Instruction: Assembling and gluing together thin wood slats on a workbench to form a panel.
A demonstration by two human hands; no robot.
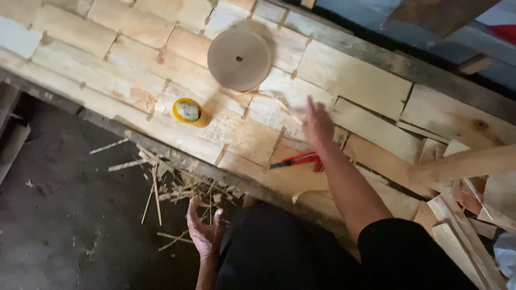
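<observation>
The right hand (317, 124) is held open over the sheets of thin wood (242, 134) on the desk (365, 48), gripping nothing, just above the red knife (301, 160) and near the roll of tape (239, 58). The left hand (204, 232) is hung open beside the knee, empty. A finger could be cut if the knife is grabbed by its blade, and the yellow pot (188, 111) could be knocked over.

The right hand (317, 124) hovers open above veneer sheets (344, 80) near a red cutter (298, 160).
</observation>
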